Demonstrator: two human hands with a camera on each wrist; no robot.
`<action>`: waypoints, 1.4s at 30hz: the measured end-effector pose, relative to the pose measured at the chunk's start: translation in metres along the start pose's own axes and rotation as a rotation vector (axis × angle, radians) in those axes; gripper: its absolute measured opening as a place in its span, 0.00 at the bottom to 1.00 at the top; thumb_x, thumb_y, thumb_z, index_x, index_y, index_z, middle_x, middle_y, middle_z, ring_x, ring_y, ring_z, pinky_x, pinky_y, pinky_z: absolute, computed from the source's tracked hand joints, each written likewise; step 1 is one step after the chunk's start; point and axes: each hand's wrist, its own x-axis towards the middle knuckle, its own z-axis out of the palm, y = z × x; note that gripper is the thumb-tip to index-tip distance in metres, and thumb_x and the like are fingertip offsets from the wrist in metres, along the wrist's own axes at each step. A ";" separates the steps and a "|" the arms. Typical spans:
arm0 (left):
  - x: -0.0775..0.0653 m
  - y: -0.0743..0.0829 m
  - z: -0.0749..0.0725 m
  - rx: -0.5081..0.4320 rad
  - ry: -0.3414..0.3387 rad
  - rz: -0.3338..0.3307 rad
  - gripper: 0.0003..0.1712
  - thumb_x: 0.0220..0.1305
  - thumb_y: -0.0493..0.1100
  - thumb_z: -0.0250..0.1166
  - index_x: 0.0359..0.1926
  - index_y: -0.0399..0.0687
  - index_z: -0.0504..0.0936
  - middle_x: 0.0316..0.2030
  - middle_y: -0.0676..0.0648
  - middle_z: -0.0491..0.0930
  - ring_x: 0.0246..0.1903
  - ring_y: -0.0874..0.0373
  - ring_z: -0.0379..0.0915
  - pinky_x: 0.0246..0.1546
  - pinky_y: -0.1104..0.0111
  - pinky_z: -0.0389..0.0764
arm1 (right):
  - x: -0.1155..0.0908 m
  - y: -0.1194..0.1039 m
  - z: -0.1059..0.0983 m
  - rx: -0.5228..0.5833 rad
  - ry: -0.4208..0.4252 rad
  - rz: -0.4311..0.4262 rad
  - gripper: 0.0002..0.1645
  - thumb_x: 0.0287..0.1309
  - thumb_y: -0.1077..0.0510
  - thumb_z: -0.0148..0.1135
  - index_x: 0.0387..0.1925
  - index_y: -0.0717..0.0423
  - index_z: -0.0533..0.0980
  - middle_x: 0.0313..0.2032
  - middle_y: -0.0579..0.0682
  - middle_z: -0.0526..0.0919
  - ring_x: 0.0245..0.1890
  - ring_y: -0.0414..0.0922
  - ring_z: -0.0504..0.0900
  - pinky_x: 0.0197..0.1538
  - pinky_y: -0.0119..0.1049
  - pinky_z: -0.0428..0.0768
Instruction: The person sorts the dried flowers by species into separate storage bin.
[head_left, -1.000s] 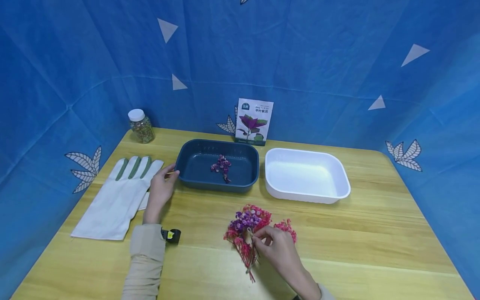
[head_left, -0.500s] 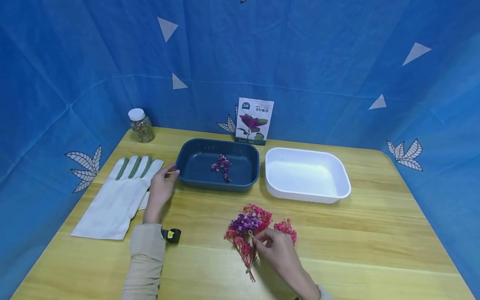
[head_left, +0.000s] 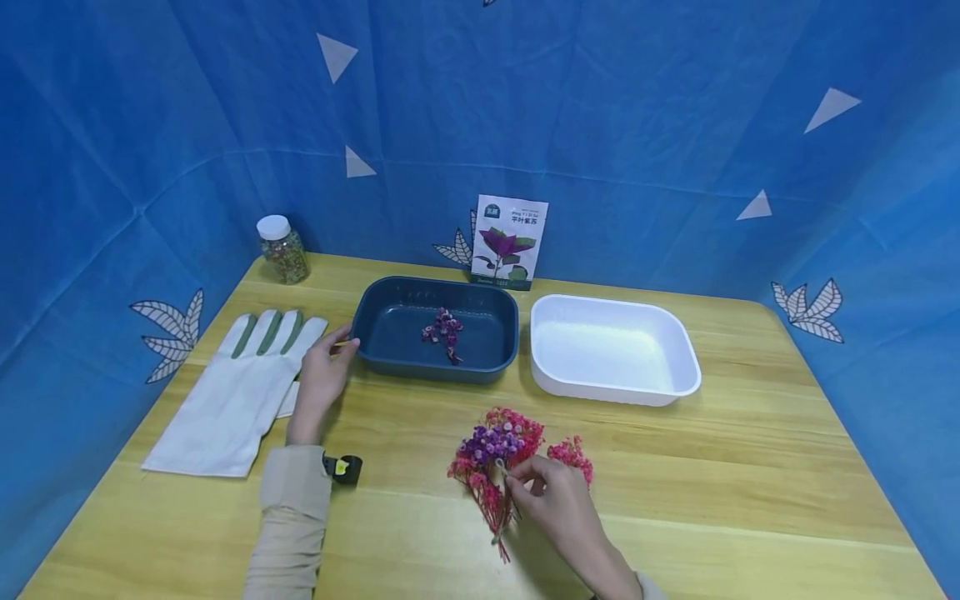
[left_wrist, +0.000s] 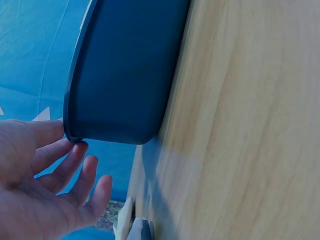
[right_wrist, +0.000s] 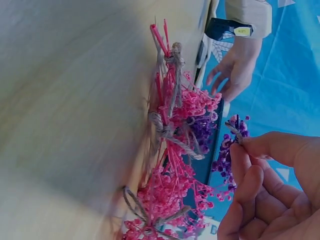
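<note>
My left hand (head_left: 321, 379) pinches the rim of a dark blue tray (head_left: 427, 371) at its left end, the other fingers loosely spread in the left wrist view. A sprig of dark purple dried flowers (head_left: 444, 329) lies inside that tray. In the right wrist view, thumb and forefinger of my right hand (right_wrist: 272, 185) pinch the twine tie on a small bunch of purple dried flowers (right_wrist: 225, 162). From the head view, this purple bunch (head_left: 487, 443) overlaps bunches of pink dried flowers (head_left: 483, 496) on the table. More pink flowers (head_left: 572, 454) show beyond my right hand.
A white tray (head_left: 615, 387) stands right of the blue one. Behind them a seed packet (head_left: 510, 242) leans on the blue cloth (head_left: 637, 125). White gloves with green fingers (head_left: 225, 408) lie at the left, near a white-lidded jar (head_left: 285, 254).
</note>
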 end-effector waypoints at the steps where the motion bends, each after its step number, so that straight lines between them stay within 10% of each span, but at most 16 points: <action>1: 0.000 0.000 0.000 -0.001 -0.003 0.000 0.25 0.72 0.43 0.52 0.66 0.35 0.66 0.60 0.33 0.70 0.57 0.39 0.67 0.55 0.51 0.70 | 0.000 0.000 0.000 0.000 0.001 0.001 0.07 0.44 0.71 0.69 0.22 0.57 0.81 0.21 0.47 0.83 0.15 0.28 0.68 0.18 0.24 0.71; 42: 0.001 0.003 -0.001 0.013 -0.011 -0.018 0.25 0.72 0.41 0.52 0.66 0.34 0.66 0.60 0.33 0.70 0.57 0.40 0.67 0.57 0.52 0.69 | -0.008 -0.006 -0.004 0.052 0.026 0.020 0.09 0.43 0.70 0.69 0.24 0.55 0.81 0.22 0.45 0.83 0.19 0.30 0.72 0.21 0.24 0.73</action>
